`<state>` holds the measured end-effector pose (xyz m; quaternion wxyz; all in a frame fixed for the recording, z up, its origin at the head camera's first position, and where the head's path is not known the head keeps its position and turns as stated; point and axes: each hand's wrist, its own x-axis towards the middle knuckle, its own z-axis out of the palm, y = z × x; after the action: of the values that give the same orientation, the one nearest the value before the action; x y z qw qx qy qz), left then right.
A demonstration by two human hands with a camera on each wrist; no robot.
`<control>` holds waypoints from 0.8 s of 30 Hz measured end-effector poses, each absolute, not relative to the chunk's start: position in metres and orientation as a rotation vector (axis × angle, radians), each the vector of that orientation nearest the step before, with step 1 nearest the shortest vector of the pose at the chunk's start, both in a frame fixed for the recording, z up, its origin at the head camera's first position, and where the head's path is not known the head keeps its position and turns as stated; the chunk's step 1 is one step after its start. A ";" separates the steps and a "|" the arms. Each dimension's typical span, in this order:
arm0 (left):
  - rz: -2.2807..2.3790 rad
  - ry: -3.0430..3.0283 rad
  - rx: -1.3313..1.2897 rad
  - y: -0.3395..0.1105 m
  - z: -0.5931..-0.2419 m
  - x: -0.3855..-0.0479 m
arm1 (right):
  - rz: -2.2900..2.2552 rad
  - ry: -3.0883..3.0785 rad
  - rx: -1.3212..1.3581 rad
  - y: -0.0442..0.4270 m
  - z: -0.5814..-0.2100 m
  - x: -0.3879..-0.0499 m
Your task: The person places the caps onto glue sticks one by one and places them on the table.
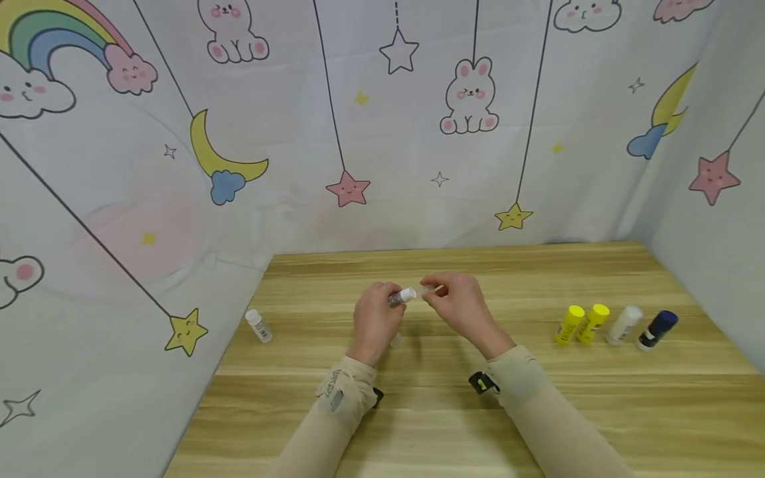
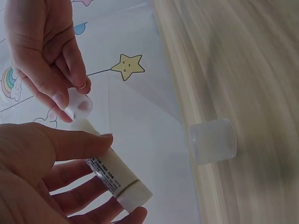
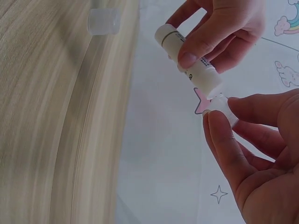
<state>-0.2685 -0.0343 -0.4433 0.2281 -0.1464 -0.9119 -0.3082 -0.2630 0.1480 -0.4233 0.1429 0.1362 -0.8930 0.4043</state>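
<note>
My left hand (image 1: 375, 315) grips a white glue stick (image 2: 114, 172) with dark print, thumb along one side and fingers around the other. The stick is tilted, its uncapped end toward the right hand. Between thumb and fingertips, my right hand (image 1: 461, 302) pinches a small translucent cap (image 3: 223, 111). In the wrist views the cap is right by the stick's end; whether they touch, I cannot tell. A second translucent cap (image 2: 212, 141) stands on the wooden table below the hands, partly hidden by the left wrist in the head view.
At the table's left stands a white glue stick (image 1: 259, 326). To the right, in a row, are two yellow glue sticks (image 1: 570, 324), (image 1: 593, 323), a white one (image 1: 624, 325) and a dark blue-and-white one (image 1: 657, 330). A cartoon-printed curtain (image 1: 406, 139) hangs behind the table.
</note>
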 end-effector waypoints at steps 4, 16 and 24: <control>-0.840 -2.509 -0.412 -0.033 -0.445 -0.268 | 1.177 -2.567 0.387 0.147 -0.423 -0.262; -0.828 -2.520 -0.416 -0.030 -0.447 -0.267 | 1.216 -2.527 0.402 0.142 -0.424 -0.261; -0.823 -2.513 -0.431 -0.031 -0.447 -0.266 | 1.241 -2.524 0.390 0.141 -0.425 -0.262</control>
<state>-0.2662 -0.0310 -0.4474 0.2293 -0.1566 -0.9129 -0.2991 -0.2621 0.1413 -0.4253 0.1506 0.1357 -0.8788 0.4320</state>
